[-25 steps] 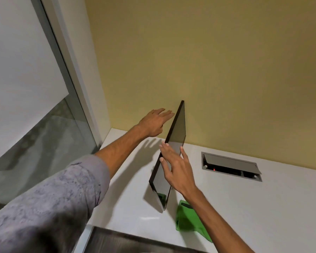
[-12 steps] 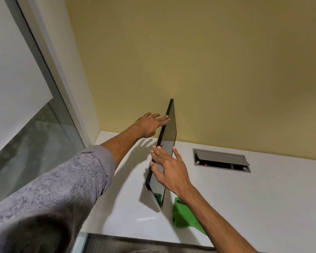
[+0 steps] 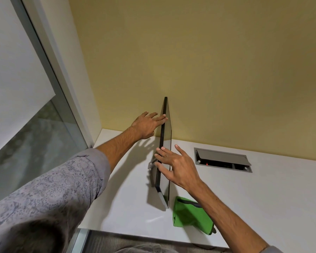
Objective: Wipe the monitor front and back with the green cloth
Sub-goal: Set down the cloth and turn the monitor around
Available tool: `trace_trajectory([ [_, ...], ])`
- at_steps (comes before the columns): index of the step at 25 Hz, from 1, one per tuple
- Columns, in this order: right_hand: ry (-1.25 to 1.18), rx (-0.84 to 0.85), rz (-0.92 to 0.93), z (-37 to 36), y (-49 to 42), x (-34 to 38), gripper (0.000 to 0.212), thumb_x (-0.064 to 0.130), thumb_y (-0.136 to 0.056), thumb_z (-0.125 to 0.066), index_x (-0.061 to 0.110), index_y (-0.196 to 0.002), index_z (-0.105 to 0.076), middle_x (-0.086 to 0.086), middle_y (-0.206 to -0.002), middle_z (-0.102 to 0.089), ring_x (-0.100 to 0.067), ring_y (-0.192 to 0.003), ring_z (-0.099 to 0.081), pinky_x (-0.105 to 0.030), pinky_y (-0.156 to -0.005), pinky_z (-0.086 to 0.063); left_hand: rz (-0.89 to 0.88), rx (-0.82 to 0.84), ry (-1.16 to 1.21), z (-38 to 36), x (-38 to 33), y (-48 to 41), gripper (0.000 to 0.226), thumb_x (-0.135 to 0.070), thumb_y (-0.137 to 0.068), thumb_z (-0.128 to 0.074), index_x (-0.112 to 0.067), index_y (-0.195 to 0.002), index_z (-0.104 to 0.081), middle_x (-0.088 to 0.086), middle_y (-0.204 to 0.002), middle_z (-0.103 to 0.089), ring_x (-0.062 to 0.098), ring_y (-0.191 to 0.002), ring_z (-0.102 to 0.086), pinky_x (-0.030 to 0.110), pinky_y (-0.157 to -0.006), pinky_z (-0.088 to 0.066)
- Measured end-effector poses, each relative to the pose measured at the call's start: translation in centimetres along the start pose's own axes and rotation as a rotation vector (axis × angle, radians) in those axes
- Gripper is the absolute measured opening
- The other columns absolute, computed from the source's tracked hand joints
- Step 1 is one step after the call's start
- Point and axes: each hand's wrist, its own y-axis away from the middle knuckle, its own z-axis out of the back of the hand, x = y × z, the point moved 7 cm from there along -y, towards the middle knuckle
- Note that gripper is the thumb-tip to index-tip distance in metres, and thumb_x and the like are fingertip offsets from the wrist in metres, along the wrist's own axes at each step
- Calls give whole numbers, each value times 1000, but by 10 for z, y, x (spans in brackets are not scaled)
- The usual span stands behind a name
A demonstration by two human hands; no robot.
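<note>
Nearest the camera, a grey patterned sleeve (image 3: 44,194) covers the left upper arm, and the bare right forearm crosses the lower right. Just under that forearm the green cloth (image 3: 188,214) lies crumpled on the white desk (image 3: 263,207), near the front edge and just beside the near bottom corner of the monitor (image 3: 164,161); no hand touches it. The monitor stands edge-on to the camera, a thin dark panel running away toward the wall, its glossy screen facing right. The right hand (image 3: 177,167) is spread wide, its fingertips laid on the monitor's near edge about halfway up, the palm over the screen side. Farther back, the left hand (image 3: 147,125) reaches in from the back side, fingers extended and fairly flat, their tips touching the top edge. To the right, well apart from the monitor, a grey cable hatch (image 3: 223,159) sits in the desk with its flap raised. Behind everything rises a yellow wall (image 3: 208,61), with a glass panel (image 3: 26,143) at the left.
</note>
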Motion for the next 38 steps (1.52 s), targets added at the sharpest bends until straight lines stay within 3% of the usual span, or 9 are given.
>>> trace_trajectory([
  [9,-93,69,-10,12,-4,-13,32,42,-98,-62,29,-121,-81,14,-144,-64,2,-140,-53,-41,-126,-37,48,20,-59,-1,1,13,95,-29,-103,-63,-23,-173,0,-3,-182,-4,25,-167,-14,53,-130,-27],
  [15,-123,64,-25,14,4,-17,40,54,-100,-55,31,-120,-81,17,-143,-65,1,-138,-55,-40,-123,-43,63,18,-39,-2,1,23,94,-28,-103,-64,-22,-173,-1,-1,-182,-5,24,-166,-17,50,-131,-26],
  [20,-144,108,-25,19,6,-29,26,37,-101,-64,31,-120,-81,21,-141,-65,6,-138,-53,-39,-122,-43,96,16,-58,-4,1,35,95,-30,-102,-65,-22,-173,-2,1,-182,-3,24,-167,-13,49,-132,-23],
  [25,-188,169,2,31,8,-47,42,46,-101,-51,28,-127,-78,22,-142,-62,6,-140,-51,-35,-125,-38,127,9,-77,-10,3,49,97,-32,-101,-66,-18,-173,-3,6,-182,-3,25,-168,-8,49,-135,-16],
  [31,-187,182,-16,35,8,-74,28,29,-102,-69,29,-128,-77,26,-141,-61,7,-138,-52,-43,-124,-41,181,-30,39,-16,2,64,89,-19,-101,-58,-16,-173,-5,10,-181,-8,27,-166,-18,43,-134,-11],
  [35,-48,-22,-98,41,11,-34,32,33,-105,-62,23,-133,-74,9,-143,-66,-6,-137,-59,-46,-121,-45,204,-77,161,-13,10,66,82,-12,-100,-51,-17,-173,-15,8,-180,-18,31,-164,-24,45,-133,-16],
  [37,-23,-72,-251,33,15,-8,47,35,-108,-52,12,-148,-62,-7,-157,-55,-18,-150,-48,-46,-128,-33,223,-96,205,-11,20,64,84,-12,-99,-51,-15,-173,-13,8,-180,-18,31,-164,-23,47,-133,-17],
  [38,25,-22,-337,22,16,4,61,39,-108,-46,4,-157,-47,-16,-166,-40,-26,-158,-34,-48,-131,-25,236,-85,208,-10,25,62,86,-13,-99,-52,-15,-174,-10,8,-180,-14,30,-165,-20,48,-134,-15],
])
